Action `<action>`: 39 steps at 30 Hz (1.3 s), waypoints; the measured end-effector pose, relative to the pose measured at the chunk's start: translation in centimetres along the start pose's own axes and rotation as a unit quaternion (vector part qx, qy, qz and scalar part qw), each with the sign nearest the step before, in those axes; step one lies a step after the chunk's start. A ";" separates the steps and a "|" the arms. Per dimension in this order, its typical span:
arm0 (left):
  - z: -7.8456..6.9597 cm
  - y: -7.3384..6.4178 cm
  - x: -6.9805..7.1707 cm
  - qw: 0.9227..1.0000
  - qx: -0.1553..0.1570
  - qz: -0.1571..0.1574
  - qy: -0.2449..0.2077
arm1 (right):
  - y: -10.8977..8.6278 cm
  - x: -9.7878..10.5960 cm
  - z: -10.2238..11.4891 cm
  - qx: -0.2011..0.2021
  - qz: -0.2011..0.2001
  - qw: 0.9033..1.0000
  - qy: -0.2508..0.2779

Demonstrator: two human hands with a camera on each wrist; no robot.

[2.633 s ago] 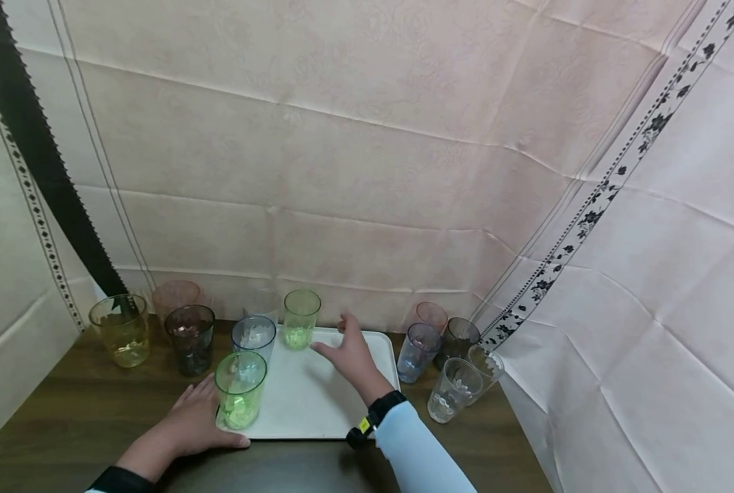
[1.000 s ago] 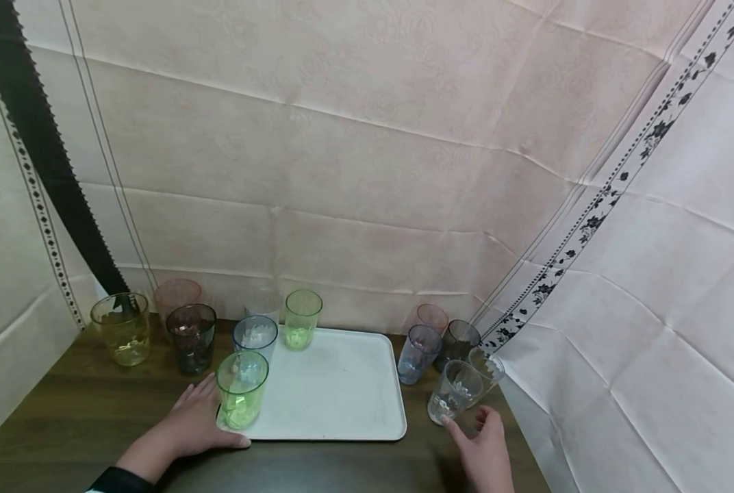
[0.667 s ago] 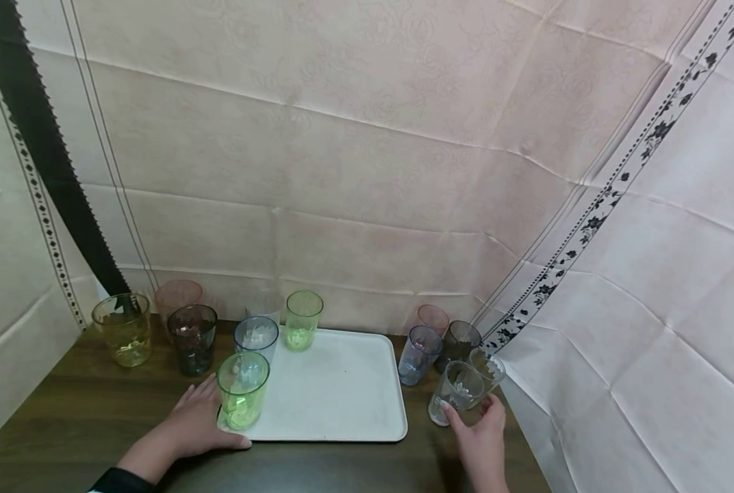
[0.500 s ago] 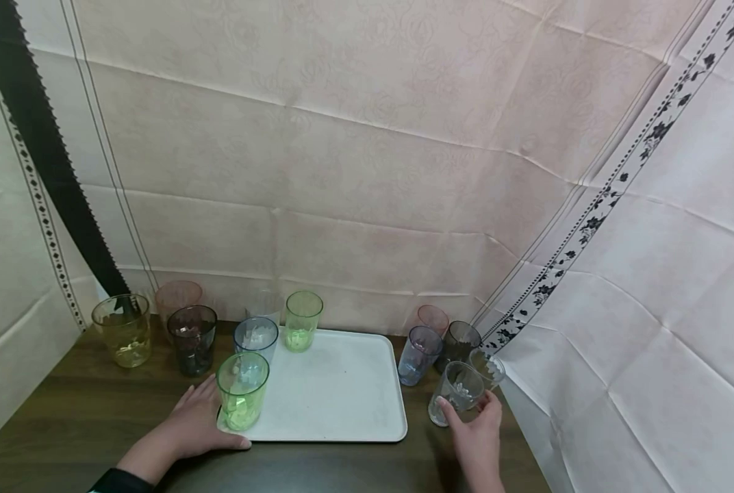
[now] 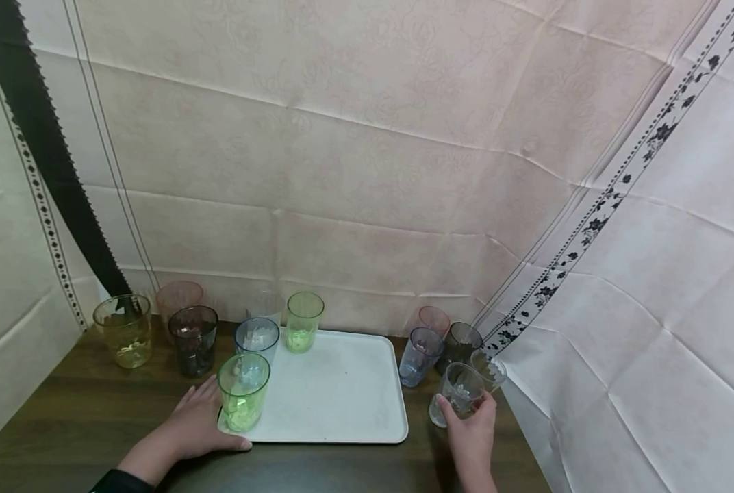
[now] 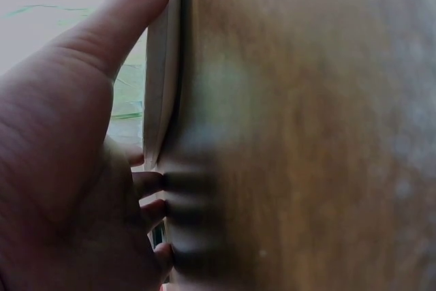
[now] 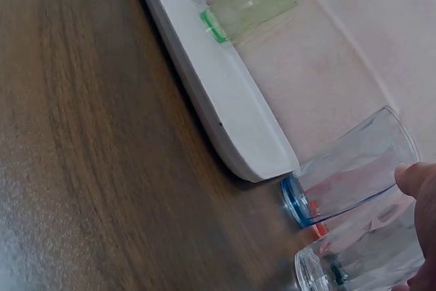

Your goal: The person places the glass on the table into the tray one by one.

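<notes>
My left hand [image 5: 194, 421] rests at the front left corner of a white tray [image 5: 342, 397], thumb along its front edge. In the left wrist view the fingers of that hand [image 6: 75, 141] are spread, tips near the wooden surface. Beside it on the tray stands a green glass [image 5: 242, 394], with a blue glass [image 5: 262, 333] and another green glass [image 5: 304, 322] farther back. To the right of the tray, my right hand [image 5: 474, 438] grips a clear glass [image 5: 450, 390] between thumb and fingers. The glass appears upright on the table.
Around the gripped glass stand a second clear glass [image 5: 489, 366], a blue glass [image 5: 420, 356], a dark glass [image 5: 459, 342] and a pink glass [image 5: 433, 318]. Yellow [image 5: 123, 335], dark [image 5: 193, 342] and pink [image 5: 179, 296] glasses stand left of the tray. A cloth wall [image 5: 367, 171] rises behind.
My right hand has left the area above the tray, moved right to the front clear glass and put its thumb and fingers round it. The left hand has stayed at the tray corner.
</notes>
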State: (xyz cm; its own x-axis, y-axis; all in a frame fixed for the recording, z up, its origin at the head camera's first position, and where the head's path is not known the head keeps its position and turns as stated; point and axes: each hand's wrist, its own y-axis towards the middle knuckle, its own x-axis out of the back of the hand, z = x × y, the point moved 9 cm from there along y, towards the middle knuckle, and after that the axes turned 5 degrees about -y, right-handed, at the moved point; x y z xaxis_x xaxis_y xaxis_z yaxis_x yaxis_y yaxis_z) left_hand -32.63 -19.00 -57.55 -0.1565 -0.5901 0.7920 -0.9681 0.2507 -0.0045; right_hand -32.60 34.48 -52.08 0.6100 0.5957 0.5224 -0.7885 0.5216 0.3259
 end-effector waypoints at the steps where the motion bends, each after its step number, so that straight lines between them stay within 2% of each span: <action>1: 0.0 0.0 0.0 1.000 0.001 0.000 0.000 | 0.1 -0.1 0.0 0.000 -0.002 1.000 -0.001; 11: 0.1 0.1 -0.1 1.000 0.002 0.001 0.001 | 0.3 -0.7 -0.4 -0.023 -0.006 1.000 -0.004; 27: 0.1 0.1 -0.2 1.000 0.002 -0.002 0.000 | 0.2 -0.9 -0.6 -0.029 0.006 1.000 -0.009; 34: 0.4 0.2 -0.3 1.000 0.006 -0.002 -0.001 | 0.1 -0.8 -0.3 -0.033 0.019 0.999 -0.029; 39: 0.4 0.2 -0.2 1.000 0.002 -0.003 -0.003 | 0.1 -0.6 0.3 -0.024 0.023 0.999 -0.024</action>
State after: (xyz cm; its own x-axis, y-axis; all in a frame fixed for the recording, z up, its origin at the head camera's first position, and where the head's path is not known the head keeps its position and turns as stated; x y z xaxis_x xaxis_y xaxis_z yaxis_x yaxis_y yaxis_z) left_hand -32.86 -19.12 -57.92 -0.1524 -0.5957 0.7886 -0.9696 0.2446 -0.0026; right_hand -33.03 34.00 -52.14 0.5673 0.5912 0.5733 -0.8107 0.5234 0.2623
